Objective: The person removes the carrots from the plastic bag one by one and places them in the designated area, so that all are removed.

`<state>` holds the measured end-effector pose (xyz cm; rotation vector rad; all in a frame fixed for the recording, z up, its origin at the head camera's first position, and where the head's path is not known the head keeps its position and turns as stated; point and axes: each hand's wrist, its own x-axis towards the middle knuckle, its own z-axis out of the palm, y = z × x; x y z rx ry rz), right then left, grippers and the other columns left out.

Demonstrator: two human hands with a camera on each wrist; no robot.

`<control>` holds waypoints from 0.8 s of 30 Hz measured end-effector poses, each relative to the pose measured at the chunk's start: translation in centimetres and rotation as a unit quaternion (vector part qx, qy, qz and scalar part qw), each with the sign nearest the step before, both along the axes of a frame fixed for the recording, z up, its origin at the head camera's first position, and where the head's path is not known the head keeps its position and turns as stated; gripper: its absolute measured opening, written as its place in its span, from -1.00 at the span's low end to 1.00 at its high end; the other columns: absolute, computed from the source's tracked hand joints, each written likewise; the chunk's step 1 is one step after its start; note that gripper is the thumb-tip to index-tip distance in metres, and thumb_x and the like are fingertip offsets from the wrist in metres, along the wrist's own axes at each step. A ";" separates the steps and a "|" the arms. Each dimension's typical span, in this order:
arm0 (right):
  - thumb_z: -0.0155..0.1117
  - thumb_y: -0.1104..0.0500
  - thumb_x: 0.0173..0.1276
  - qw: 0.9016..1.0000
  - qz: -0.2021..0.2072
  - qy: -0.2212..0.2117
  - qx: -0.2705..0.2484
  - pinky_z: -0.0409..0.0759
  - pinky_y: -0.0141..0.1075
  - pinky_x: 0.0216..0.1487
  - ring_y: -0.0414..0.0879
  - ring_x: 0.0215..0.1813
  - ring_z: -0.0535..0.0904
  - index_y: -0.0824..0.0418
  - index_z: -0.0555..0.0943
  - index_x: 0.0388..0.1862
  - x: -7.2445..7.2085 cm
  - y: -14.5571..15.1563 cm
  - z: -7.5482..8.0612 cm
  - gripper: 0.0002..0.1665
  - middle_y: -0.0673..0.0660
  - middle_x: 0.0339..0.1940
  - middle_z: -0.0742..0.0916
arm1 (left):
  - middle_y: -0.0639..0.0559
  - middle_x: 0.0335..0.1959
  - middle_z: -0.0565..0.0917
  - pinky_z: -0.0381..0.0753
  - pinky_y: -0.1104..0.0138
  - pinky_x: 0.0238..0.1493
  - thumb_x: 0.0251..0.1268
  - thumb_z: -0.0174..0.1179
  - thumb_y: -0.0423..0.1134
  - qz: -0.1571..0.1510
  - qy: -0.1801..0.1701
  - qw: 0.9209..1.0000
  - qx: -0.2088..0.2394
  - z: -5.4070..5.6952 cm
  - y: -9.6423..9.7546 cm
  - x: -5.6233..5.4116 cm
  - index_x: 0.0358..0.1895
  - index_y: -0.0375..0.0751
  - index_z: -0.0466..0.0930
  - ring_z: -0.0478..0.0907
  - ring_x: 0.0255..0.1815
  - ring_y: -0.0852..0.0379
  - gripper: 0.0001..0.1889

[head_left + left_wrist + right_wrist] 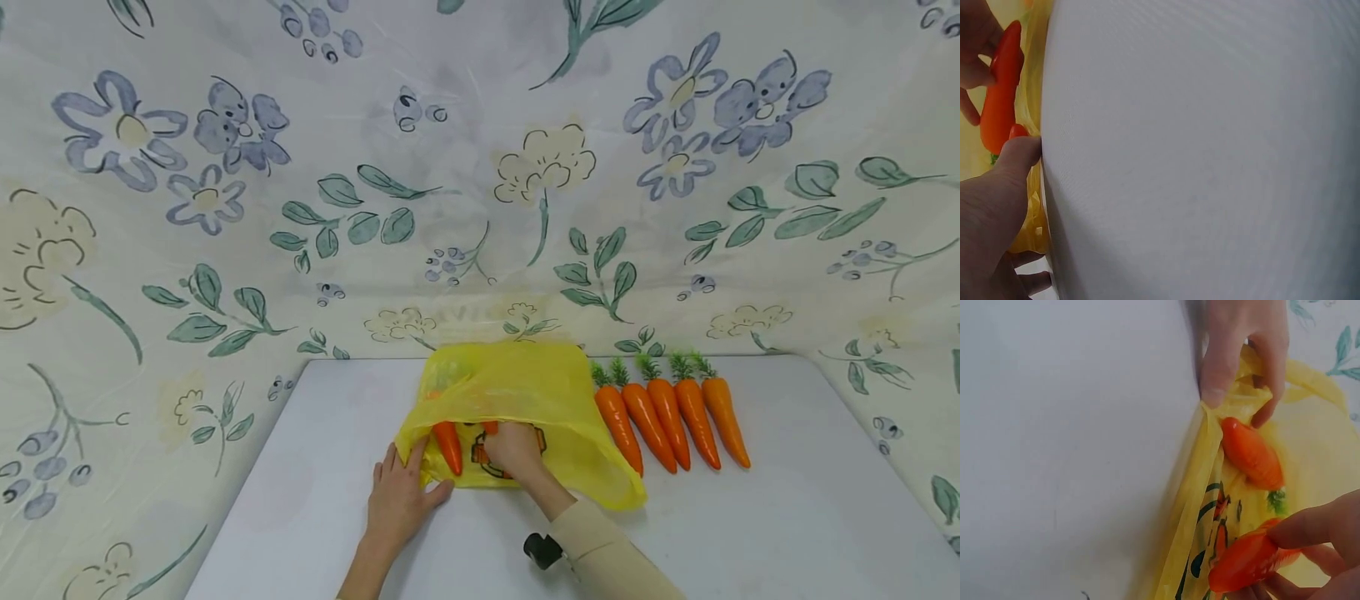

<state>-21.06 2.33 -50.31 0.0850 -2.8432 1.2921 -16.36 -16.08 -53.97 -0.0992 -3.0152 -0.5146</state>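
Observation:
A yellow plastic bag [510, 375] lies on the table with its mouth facing me. My left hand [397, 500] pinches the left edge of the mouth between thumb and fingers. Inside the opening, my right hand [516, 450] holds a toy carrot [1244, 562], its fingers and thumb around the orange body. Another carrot [448, 450] lies in the bag close to the left hand, tip toward me. In the head view the bag and right hand hide most of the held carrot. Part of a printed picture shows on the bag's inner side.
Several carrots [675, 425] with green tops lie in a row just right of the bag. The white table [825, 517] extends to both sides. Behind it hangs a flowered cloth [480, 150]. A small black device [542, 550] shows beside the right sleeve.

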 end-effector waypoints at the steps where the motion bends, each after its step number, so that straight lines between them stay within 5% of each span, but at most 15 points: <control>1: 0.21 0.47 0.06 1.000 0.002 -0.001 -0.003 0.51 -0.17 -0.30 0.00 -0.31 0.47 0.35 0.53 0.12 0.1 0.0 0.0 -0.45 0.25 -0.08 0.68 | -0.52 0.38 0.30 0.19 -0.32 0.33 0.12 0.36 0.12 0.000 0.000 1.000 -0.001 0.0 0.0 0.0 0.43 -0.24 0.32 0.18 0.42 -0.47 -0.15; 12: 0.21 0.50 0.08 1.000 0.005 0.023 -0.018 0.60 -0.03 -0.06 0.07 -0.10 0.59 0.31 0.53 0.16 1.3 1.0 -0.4 -0.42 0.27 -0.04 0.70 | -0.51 0.39 0.29 0.18 -0.30 0.35 0.11 0.36 0.14 0.002 0.000 1.000 0.003 -0.1 -0.2 -0.2 0.43 -0.23 0.32 0.17 0.44 -0.46 -0.14; 24: 0.19 0.48 0.15 0.998 0.028 -0.020 -0.058 0.61 -0.03 0.00 0.04 -0.02 0.54 0.23 0.47 0.33 2.6 2.7 -0.1 -0.30 0.21 0.12 0.65 | -0.51 0.41 0.26 0.15 -0.31 0.36 0.13 0.35 0.14 0.003 -0.009 1.000 0.006 -0.2 -0.1 -0.1 0.45 -0.21 0.29 0.13 0.45 -0.46 -0.13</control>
